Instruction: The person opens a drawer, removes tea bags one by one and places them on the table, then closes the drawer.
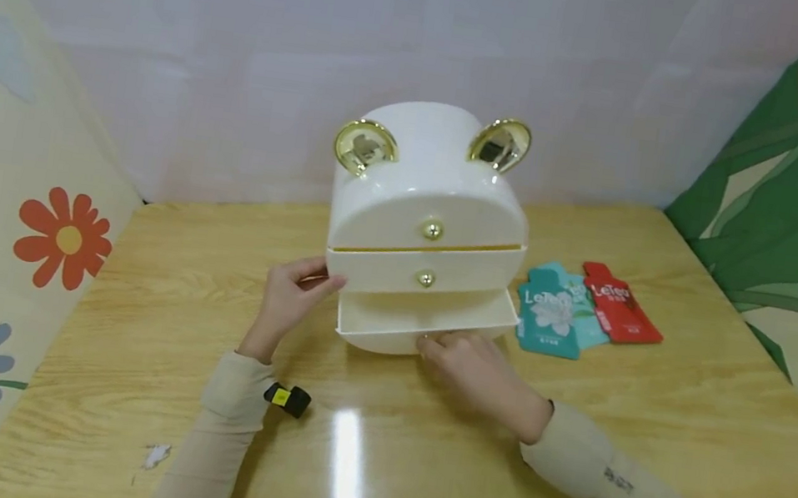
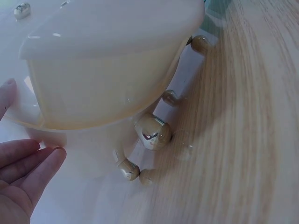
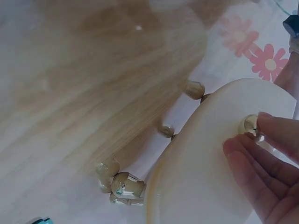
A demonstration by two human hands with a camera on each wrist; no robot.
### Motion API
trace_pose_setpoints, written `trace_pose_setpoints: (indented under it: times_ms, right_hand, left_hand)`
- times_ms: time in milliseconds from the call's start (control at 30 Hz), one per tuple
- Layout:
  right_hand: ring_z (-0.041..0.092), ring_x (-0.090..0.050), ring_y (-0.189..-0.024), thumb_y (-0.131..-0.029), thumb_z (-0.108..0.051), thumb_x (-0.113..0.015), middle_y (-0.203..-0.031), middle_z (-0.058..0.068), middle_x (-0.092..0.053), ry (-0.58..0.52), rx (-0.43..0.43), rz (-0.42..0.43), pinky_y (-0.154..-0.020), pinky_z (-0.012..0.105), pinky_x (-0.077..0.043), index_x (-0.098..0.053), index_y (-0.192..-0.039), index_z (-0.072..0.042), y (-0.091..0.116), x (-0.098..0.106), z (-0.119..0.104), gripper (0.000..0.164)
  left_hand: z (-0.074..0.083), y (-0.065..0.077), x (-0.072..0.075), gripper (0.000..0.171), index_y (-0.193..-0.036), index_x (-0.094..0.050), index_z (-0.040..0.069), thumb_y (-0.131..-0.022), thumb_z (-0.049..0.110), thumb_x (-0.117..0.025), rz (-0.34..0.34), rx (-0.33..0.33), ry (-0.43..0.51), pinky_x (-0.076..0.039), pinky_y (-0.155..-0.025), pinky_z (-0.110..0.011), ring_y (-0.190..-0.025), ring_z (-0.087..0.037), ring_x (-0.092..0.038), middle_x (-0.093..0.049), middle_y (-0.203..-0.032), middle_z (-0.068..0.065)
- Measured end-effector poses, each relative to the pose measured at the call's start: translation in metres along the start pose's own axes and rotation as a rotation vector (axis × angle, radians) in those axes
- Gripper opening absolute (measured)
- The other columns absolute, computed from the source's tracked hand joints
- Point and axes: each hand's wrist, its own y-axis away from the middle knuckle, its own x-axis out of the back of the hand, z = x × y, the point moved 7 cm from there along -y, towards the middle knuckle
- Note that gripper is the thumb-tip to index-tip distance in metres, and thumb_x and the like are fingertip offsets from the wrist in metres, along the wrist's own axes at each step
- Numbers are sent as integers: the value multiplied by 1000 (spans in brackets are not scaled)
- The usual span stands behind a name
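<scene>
A white, round-topped mini drawer chest (image 1: 435, 174) with two gold ears stands on the wooden table. Its bottom drawer (image 1: 428, 312) is pulled out, and the bare inside shows. My right hand (image 1: 476, 377) pinches the shiny round knob (image 3: 250, 123) on that drawer's front between thumb and fingers. On the chest's left side rests my left hand (image 1: 292, 298), its thumb by the front edge and its fingers fairly straight along the side wall. The upper two drawers, each with a gold knob (image 1: 433, 229), look pushed in.
Right of the chest lie teal LeTea packets (image 1: 553, 311) and a red one (image 1: 621, 305), partly overlapping. Shiny gold feet (image 2: 154, 130) hold the chest off the table (image 1: 199, 273). A black strap (image 1: 288, 399) is at the left wrist. A white scrap (image 1: 156, 455) lies front left.
</scene>
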Motion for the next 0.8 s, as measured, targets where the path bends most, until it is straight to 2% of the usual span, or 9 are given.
trace_pose_setpoints:
  times_ms: [167, 333, 567, 800]
  right_hand:
    - [13, -54, -59, -77, -2, -64, -75, 0, -60, -11, -38, -33, -49, 29, -48, -61, -90, -7, -6, 0, 6, 14]
    - [15, -55, -59, -76, -1, -65, -75, 0, -61, -11, -57, -28, -49, 29, -48, -61, -87, -8, -13, -3, 12, 13]
    - [12, -55, -58, -75, 0, -66, -73, -1, -62, -40, -69, 14, -48, 25, -47, -63, -86, -8, -19, -10, 22, 14]
    - [12, -48, -52, -73, 3, -64, -65, -2, -57, -10, -87, 52, -44, 27, -42, -63, -81, -10, -24, -13, 31, 15]
  left_hand:
    - [-2, 0, -1, 32, -106, -60, -15, -79, -1, -66, -10, 19, 3, -53, -74, -25, -91, -32, -61, -60, -102, -29]
    - [-6, 0, -1, 31, -105, -62, -13, -78, 1, -68, -4, 37, 6, -53, -73, -25, -90, -31, -61, -61, -101, -27]
    - [-2, 1, -1, 29, -103, -61, -16, -78, -2, -66, -10, -11, 0, -53, -72, -25, -88, -34, -61, -61, -99, -29]
    - [-29, -4, -1, 30, -103, -64, -11, -78, 6, -69, -1, -60, -1, -53, -71, -25, -85, -27, -63, -63, -98, -24]
